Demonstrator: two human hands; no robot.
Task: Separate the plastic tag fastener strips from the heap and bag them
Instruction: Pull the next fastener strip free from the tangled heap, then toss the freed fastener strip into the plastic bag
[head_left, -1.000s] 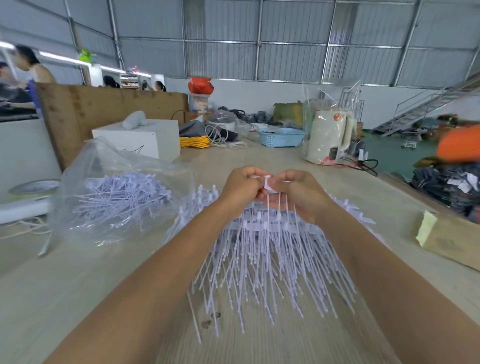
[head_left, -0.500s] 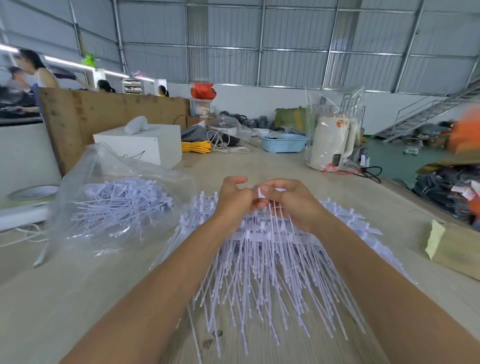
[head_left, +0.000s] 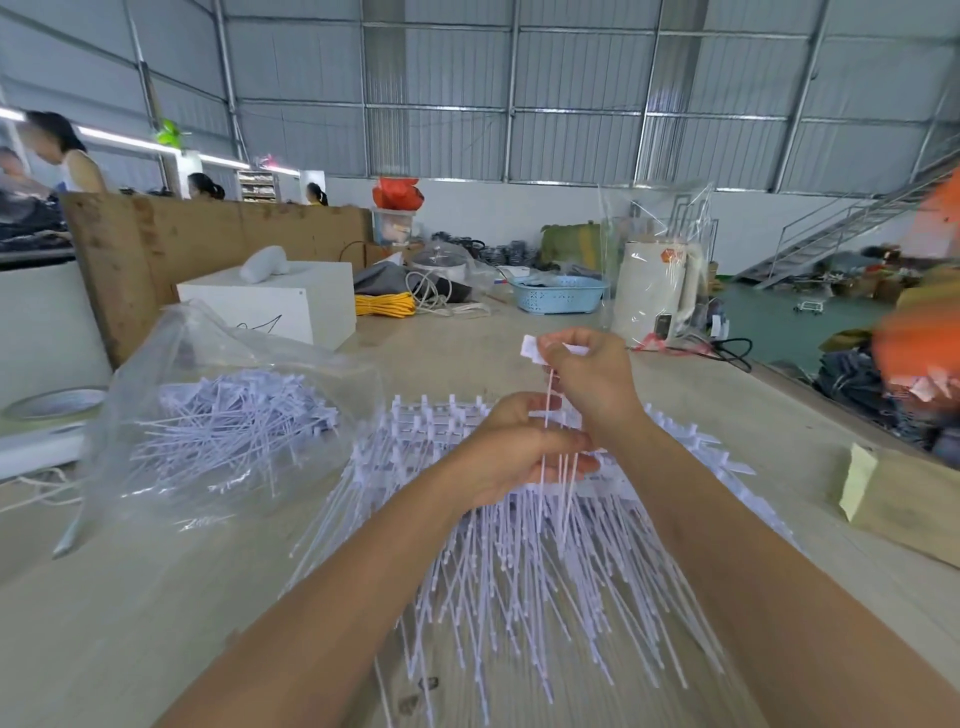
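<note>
Right hand (head_left: 589, 379) is pinching the flat head of a tag fastener strip (head_left: 546, 415) and holding it above the heap (head_left: 519, 561), fingers closed on it; the strip's thin tails are hanging straight down, long axis roughly vertical, lower ends threading between the left fingers. Left hand (head_left: 519, 457) is closed around the upper part of the heap just below, seemingly pinning the rest down. Heap is lying on the tabletop (head_left: 156, 597) right under both hands, heads at the far side, tails fanning toward the person. Clear plastic bag (head_left: 218, 415) with loose fasteners already inside is sitting to the left of the heap, just beside it; I can't tell exactly where its mouth is, the film is crumpled. Key relation: bag is lying left of the hands, so the left hand is nearer to it, but the right one is carrying the strip, so it would be crossing over the left arm unless the strip is passed across. Judging the strip as not fully free yet, tails are looking caught in the bunch. Bare tabletop on the near left is giving room; cardboard piece (head_left: 914, 499) at the right edge and white kettle (head_left: 657, 291) beyond are well apart
</note>
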